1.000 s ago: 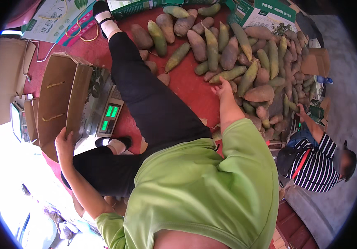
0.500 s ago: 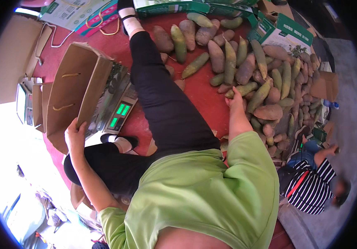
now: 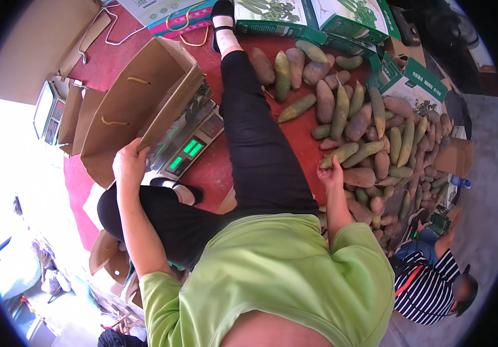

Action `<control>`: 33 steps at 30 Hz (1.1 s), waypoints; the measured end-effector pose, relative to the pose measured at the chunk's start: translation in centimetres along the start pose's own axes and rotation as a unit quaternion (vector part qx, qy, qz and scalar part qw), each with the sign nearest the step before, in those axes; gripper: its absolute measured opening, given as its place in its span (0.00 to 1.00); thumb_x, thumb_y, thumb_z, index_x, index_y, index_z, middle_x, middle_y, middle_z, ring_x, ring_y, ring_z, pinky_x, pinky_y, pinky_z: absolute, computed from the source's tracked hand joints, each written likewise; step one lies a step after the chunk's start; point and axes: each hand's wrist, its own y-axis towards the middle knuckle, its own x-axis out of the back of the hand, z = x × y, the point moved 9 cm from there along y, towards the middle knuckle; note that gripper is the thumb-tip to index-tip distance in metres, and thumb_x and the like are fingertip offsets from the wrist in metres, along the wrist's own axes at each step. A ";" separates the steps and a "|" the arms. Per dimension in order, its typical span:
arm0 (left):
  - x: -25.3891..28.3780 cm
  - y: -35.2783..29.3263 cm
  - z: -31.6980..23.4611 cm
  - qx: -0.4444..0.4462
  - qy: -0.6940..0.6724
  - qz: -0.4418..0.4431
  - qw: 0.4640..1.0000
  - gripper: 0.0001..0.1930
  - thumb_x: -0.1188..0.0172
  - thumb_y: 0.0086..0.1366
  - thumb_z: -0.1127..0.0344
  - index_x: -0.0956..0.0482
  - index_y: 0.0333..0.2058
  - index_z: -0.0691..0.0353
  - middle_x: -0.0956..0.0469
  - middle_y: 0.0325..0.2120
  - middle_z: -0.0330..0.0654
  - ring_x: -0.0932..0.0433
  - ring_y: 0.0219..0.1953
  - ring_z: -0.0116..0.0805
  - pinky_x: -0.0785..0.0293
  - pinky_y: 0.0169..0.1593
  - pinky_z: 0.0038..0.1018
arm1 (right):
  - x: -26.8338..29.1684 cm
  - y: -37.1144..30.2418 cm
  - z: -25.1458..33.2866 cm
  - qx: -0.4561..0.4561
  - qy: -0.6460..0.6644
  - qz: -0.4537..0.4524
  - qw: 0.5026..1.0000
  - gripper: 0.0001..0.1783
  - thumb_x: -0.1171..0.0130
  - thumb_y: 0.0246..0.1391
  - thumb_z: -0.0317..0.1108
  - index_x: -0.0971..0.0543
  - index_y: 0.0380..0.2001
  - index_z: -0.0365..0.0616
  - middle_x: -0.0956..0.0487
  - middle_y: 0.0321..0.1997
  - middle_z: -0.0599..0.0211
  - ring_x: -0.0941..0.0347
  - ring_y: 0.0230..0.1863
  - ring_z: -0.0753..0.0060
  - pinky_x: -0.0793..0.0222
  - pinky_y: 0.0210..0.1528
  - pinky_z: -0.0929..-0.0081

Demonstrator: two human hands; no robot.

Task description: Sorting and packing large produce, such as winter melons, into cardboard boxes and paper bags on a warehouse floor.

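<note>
My right hand (image 3: pixel 331 176) was closed around the near end of a green radish (image 3: pixel 340 154), thumb and fingers along its lower side, right at the near edge of the heap. My left hand (image 3: pixel 129 165) gripped the near rim of an open cardboard box (image 3: pixel 110 127) by its edge. So 1 radish was in hand, and it had not reached the box, which stood well apart from it on the far side of my outstretched leg.

By my reckoning, the setting-up was done: the box gaped upward with 2 rope handles showing on its inner wall, and it seemed to rest on a scale (image 3: pixel 206 132) whose green display (image 3: pixel 193 148) was lit. I could not see down to the box's bottom, so I cannot tell how many roots it held, if any.

Most of the handling looked to be left. A big heap of green and brownish roots (image 3: pixel 396 141) lay loose on the red floor covering (image 3: pixel 217 180), with a few strays near my foot. Beyond them stood several green printed boxes (image 3: pixel 272 28), and to my right a co-worker in a striped shirt (image 3: pixel 425 289) bent near the heap's end.
</note>
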 end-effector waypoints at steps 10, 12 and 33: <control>0.0 -0.1 0.4 0.011 -0.003 0.010 1.000 0.13 0.41 0.56 0.62 0.21 0.40 0.54 0.21 0.30 0.51 0.23 0.37 0.51 0.29 0.41 0.40 | -17.8 -8.2 0.2 0.141 -0.266 0.180 0.937 0.20 0.37 0.49 0.33 0.28 0.46 0.42 0.24 0.40 0.70 0.28 0.39 0.73 0.31 0.38 0.76; 0.5 -0.3 -0.1 -0.010 -0.017 -0.024 1.000 0.12 0.40 0.54 0.63 0.20 0.38 0.56 0.22 0.28 0.52 0.23 0.35 0.51 0.28 0.39 0.40 | -23.3 -10.6 1.0 0.191 -0.334 0.244 0.890 0.24 0.35 0.47 0.33 0.28 0.48 0.40 0.25 0.41 0.71 0.28 0.42 0.76 0.33 0.42 0.78; 0.1 0.9 -1.0 -0.005 0.011 0.032 0.999 0.14 0.39 0.54 0.62 0.20 0.41 0.53 0.21 0.28 0.51 0.23 0.35 0.51 0.28 0.39 0.42 | -52.2 -27.3 -28.5 0.486 -0.777 0.400 0.024 0.16 0.42 0.42 0.38 0.19 0.36 0.45 0.21 0.42 0.63 0.27 0.47 0.62 0.31 0.45 0.59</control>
